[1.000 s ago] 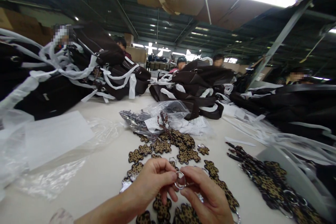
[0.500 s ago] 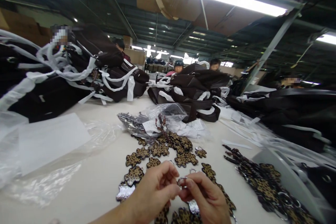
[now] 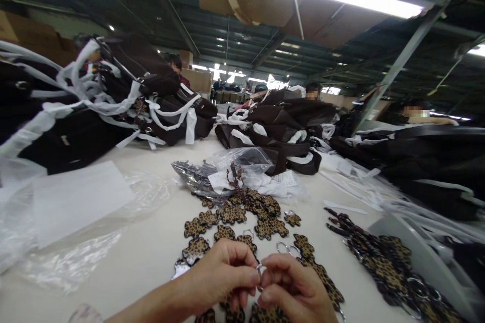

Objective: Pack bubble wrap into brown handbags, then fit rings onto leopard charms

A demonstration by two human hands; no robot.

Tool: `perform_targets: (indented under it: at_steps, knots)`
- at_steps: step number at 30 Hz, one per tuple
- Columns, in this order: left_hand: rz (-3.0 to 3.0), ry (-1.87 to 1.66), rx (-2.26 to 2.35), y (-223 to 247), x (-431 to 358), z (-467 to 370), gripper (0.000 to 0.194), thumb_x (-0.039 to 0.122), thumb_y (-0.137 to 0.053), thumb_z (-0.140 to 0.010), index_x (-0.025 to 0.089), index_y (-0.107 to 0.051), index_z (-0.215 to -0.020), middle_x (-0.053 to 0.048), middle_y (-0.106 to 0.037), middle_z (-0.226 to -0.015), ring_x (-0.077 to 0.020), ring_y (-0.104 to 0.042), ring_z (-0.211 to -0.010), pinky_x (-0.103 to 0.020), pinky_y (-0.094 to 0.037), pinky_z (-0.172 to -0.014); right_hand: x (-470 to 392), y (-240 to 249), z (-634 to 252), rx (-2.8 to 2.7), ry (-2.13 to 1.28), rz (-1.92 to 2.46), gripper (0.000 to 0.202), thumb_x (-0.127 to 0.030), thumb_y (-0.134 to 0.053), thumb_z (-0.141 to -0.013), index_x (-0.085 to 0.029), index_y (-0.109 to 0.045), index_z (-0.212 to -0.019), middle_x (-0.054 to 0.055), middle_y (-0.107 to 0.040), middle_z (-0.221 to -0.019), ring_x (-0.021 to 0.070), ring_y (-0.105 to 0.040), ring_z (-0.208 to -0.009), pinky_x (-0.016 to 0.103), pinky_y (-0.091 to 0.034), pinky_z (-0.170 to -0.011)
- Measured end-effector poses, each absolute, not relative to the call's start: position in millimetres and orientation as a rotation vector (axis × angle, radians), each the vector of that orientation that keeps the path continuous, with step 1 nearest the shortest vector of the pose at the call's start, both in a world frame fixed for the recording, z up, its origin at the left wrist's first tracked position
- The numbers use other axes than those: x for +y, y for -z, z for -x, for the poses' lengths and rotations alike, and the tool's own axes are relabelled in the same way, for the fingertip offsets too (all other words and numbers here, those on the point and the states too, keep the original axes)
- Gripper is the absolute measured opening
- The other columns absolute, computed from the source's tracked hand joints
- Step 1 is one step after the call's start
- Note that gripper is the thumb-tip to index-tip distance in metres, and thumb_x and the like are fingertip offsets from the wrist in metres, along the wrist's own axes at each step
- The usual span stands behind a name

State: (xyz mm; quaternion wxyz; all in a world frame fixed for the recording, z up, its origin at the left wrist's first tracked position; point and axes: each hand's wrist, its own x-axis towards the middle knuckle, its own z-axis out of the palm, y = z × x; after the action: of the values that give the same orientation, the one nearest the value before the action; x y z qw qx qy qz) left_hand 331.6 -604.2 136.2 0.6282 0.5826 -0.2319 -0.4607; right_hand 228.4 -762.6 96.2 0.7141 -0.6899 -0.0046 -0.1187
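- A small metal ring (image 3: 264,271) is pinched between the fingertips of the left hand (image 3: 223,275) and the right hand (image 3: 293,287), low over the tabletop (image 3: 151,247); both grips are closed on it.
- Leopard-print tags (image 3: 242,214) are spread just beyond the hands.
- A clear plastic bag (image 3: 227,169) lies behind them.
- More tags are piled in a heap (image 3: 382,257) at the right.

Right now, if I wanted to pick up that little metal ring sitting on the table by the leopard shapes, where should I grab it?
Pinch the metal ring across its thin rim from above, probably: it lies flat on the table, beside the leopard pieces.
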Motion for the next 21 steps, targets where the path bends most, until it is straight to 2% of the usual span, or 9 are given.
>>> perform_targets:
  at_steps: [5, 9, 14, 18, 21]
  knots:
    - [-1.343, 1.008, -0.543, -138.0, -603.2, -335.7, 0.021, 0.034, -0.070, -0.065, 0.017, -0.058, -0.068, 0.005, -0.056, -0.049, -0.0068, -0.047, -0.040, -0.017, -0.035, -0.039, -759.0, -93.6, -230.5, 0.024, 0.459, 1.675, 0.023, -0.040, -0.077, -0.079, -0.029, -0.072, -0.099, -0.003, -0.073, -0.069, 0.0127, -0.065, -0.056, 0.018, -0.055, -0.055]
    - [-1.358, 0.964, -0.513, -136.2, -604.0, -337.5, 0.021, 0.033, -0.070, -0.063, 0.017, -0.057, -0.065, 0.006, -0.055, -0.047, -0.0066, -0.046, -0.039, -0.016, -0.033, -0.038, -755.3, -91.0, -233.4, 0.052, 0.657, 1.850, 0.023, -0.046, -0.074, -0.081, -0.031, -0.075, -0.099, -0.001, -0.075, -0.074, 0.0127, -0.066, -0.057, 0.016, -0.055, -0.056]
    - [-1.352, 0.938, -0.482, -131.5, -606.9, -335.8, 0.019, 0.031, -0.068, -0.060, 0.017, -0.056, -0.061, 0.004, -0.057, -0.046, -0.0072, -0.048, -0.038, -0.016, -0.032, -0.037, -750.5, -84.5, -236.1, 0.093, 0.586, 1.825, 0.034, -0.050, -0.070, -0.083, -0.027, -0.071, -0.107, 0.003, -0.077, -0.084, 0.0156, -0.071, -0.060, 0.019, -0.058, -0.052]
    - [-1.353, 1.002, -0.522, -129.0, -608.0, -335.7, 0.017, 0.033, -0.062, -0.064, 0.016, -0.059, -0.062, 0.001, -0.062, -0.050, -0.0093, -0.055, -0.041, -0.019, -0.042, -0.042, -755.8, -87.6, -236.3, 0.061, 0.512, 1.883, 0.028, -0.043, -0.072, -0.083, -0.026, -0.072, -0.105, 0.001, -0.075, -0.076, 0.0143, -0.068, -0.056, 0.017, -0.058, -0.051]
    - [-1.380, 1.007, -0.537, -126.6, -608.1, -337.0, 0.020, 0.034, -0.061, -0.066, 0.015, -0.059, -0.061, -0.001, -0.064, -0.052, -0.0102, -0.058, -0.045, -0.020, -0.046, -0.047, -759.1, -91.6, -236.4, 0.037, 0.475, 1.944, 0.025, -0.036, -0.073, -0.083, -0.026, -0.074, -0.106, 0.003, -0.076, -0.080, 0.0167, -0.071, -0.064, 0.020, -0.060, -0.057]
